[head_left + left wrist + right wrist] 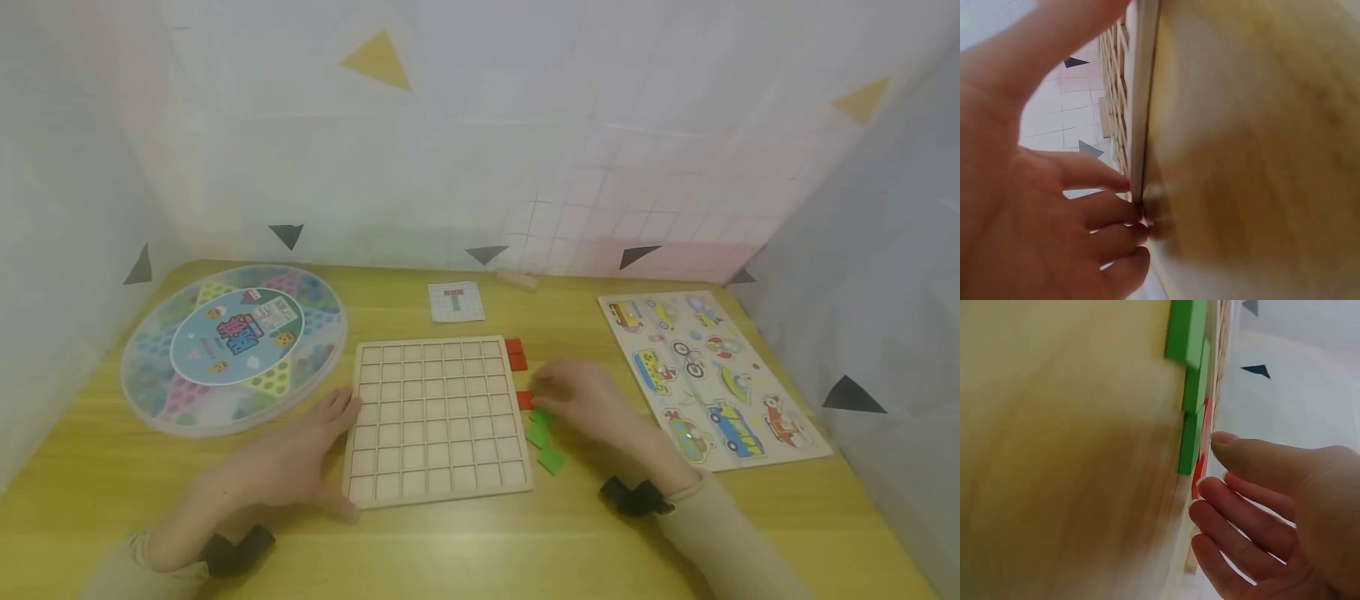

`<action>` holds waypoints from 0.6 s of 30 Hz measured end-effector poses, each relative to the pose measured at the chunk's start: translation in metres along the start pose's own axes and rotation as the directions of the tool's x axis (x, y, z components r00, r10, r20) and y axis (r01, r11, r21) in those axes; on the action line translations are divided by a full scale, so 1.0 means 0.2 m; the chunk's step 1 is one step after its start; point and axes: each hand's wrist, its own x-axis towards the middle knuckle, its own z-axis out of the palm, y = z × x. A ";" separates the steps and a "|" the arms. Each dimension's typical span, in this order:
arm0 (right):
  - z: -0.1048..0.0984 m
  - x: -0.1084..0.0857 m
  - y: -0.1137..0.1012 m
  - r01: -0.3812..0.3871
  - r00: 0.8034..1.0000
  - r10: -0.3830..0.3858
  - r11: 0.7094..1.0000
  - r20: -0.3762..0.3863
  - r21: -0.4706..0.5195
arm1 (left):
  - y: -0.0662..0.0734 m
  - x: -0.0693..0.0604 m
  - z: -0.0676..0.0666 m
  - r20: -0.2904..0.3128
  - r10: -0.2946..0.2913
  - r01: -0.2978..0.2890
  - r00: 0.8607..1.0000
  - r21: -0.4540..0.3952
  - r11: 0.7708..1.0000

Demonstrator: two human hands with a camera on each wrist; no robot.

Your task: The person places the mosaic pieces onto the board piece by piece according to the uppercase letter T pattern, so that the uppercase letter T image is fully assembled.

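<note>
A square wooden grid board [435, 410] lies on the table with its cells bare. Along its left edge rests my left hand [296, 462], fingertips touching the side and thumb by the near corner; the left wrist view shows the fingers [1113, 240] against the rim. My right hand [588, 400] hovers at the board's right side, over a red tile [525, 401] and several green tiles [551, 461]. In the right wrist view its thumb and fingers [1244, 519] stand apart, near the red tile [1198, 472] and green tiles [1190, 444]. Farther back lie more red tiles [516, 354].
Behind the board lies a small pattern card [468, 312] with a red and green T shape, and a wooden block [517, 280]. A round board game [157, 342] is at left, a vehicle picture puzzle [708, 392] at right. Cloth-covered walls [480, 150] enclose the table.
</note>
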 end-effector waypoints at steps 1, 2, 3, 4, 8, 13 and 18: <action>0.01 0.00 0.00 0.009 1.000 -0.009 1.000 -0.002 -0.004 | 0.00 0.00 0.00 0.001 0.003 -0.003 1.000 -0.001 1.000; 0.02 0.00 0.00 0.017 1.000 -0.017 1.000 -0.002 -0.006 | 0.00 0.00 0.00 0.000 0.007 -0.007 1.000 -0.001 1.000; 0.02 0.01 0.00 0.024 1.000 -0.024 1.000 -0.003 -0.006 | 0.00 0.01 0.00 -0.003 0.011 -0.011 1.000 0.000 1.000; 0.03 0.01 0.00 0.030 1.000 -0.030 1.000 -0.004 -0.005 | 0.00 0.01 0.00 -0.006 0.016 -0.016 1.000 0.001 1.000; 0.03 0.01 -0.01 0.028 1.000 -0.028 1.000 0.003 -0.008 | -0.01 0.01 0.01 -0.029 0.035 -0.034 0.999 0.009 0.999; 0.03 0.01 -0.01 0.013 1.000 -0.013 1.000 0.004 -0.002 | -0.02 0.02 0.02 -0.052 0.059 -0.059 0.997 0.002 0.998; 0.02 0.00 0.02 -0.018 1.000 0.018 1.000 -0.026 -0.004 | -0.02 0.03 0.03 -0.058 0.064 -0.066 0.996 -0.022 0.998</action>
